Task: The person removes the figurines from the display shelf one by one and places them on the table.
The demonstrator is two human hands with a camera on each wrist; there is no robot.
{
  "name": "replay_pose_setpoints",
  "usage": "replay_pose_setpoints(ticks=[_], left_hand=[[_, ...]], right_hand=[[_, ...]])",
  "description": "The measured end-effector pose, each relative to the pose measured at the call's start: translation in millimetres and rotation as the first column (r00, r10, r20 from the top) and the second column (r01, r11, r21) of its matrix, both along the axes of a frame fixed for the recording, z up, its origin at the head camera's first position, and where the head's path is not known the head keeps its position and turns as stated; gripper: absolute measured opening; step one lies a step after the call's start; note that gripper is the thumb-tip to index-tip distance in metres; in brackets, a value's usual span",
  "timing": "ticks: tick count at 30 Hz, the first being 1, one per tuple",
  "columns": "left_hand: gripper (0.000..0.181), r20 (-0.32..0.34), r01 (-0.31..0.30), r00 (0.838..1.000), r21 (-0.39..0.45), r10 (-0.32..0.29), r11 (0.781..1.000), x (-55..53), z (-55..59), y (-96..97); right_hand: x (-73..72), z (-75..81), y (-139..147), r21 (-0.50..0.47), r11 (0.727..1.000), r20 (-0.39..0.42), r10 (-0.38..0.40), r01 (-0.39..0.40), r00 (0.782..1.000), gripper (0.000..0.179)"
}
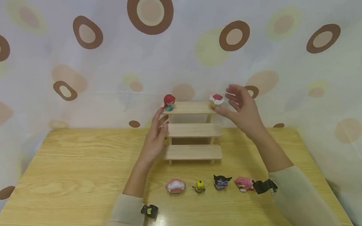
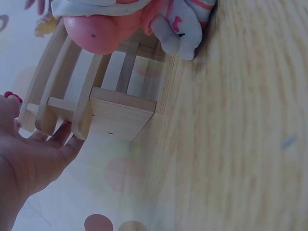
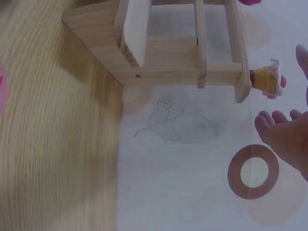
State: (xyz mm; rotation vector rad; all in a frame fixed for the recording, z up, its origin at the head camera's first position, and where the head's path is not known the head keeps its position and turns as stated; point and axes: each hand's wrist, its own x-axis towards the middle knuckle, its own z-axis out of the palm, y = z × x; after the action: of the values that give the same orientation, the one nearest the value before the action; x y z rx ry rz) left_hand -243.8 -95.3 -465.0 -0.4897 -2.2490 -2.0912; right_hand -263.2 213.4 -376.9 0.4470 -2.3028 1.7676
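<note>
A three-tier wooden stand (image 1: pixel 191 130) stands at the back of the table. On the left end of its top tier sits a red-haired doll figurine (image 1: pixel 169 102) with a teal lower part. A white and yellow figurine with a red top (image 1: pixel 216 100) stands at the right end; the right wrist view shows its yellow base (image 3: pixel 265 79) on the tier. My right hand (image 1: pixel 245 114) is just beside it, fingers relaxed and apart from it. With extended fingers, my left hand (image 1: pixel 152 142) touches the left ends of the stand's tiers, seen also in the left wrist view.
A row of figurines lies before the stand: a pink and white one (image 1: pixel 175 186), a small yellow-topped one (image 1: pixel 199 186), a black and purple one (image 1: pixel 222 182) and a pink one (image 1: pixel 244 183) near my right wrist. A patterned sheet (image 1: pixel 157 66) hangs behind the table (image 1: pixel 73 180).
</note>
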Motion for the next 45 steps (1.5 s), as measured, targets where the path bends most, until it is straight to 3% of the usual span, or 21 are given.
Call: replay_pose_setpoints(ticks=[9,17,23,37,45], left_hand=[[0.060,-0.017,0.012,1.000,-0.001,-0.012,1.000,-1.2,-1.2,-1.3],[0.059,-0.023,-0.001,1.000,-0.020,0.001,1.000,-0.7,1.2,-1.4],[0.060,-0.025,-0.002,1.000,-0.011,0.002,1.000,0.5,2.7,-0.4],[0.060,-0.032,-0.005,0.999,-0.036,0.004,0.999,0.4,2.5,-1.6],[0.060,-0.038,0.003,0.999,-0.035,-0.004,0.999,-2.9,1.6,-0.4]], right_hand=[[-10.4,-7.3,-18.4,-0.046,0.999,0.052,0.000,0.002,0.999,0.075],[-15.3,-11.7,-23.9,-0.122,0.992,0.014,0.024,-0.022,1.000,0.051],[-13.2,-11.0,-22.2,-0.102,0.995,-0.009,0.008,-0.009,1.000,0.042],[17.0,10.5,-11.7,-0.051,0.998,-0.051,-0.028,0.025,0.998,0.037],[42.3,9.6,3.6,-0.039,0.999,-0.052,-0.012,0.010,0.999,0.038]])
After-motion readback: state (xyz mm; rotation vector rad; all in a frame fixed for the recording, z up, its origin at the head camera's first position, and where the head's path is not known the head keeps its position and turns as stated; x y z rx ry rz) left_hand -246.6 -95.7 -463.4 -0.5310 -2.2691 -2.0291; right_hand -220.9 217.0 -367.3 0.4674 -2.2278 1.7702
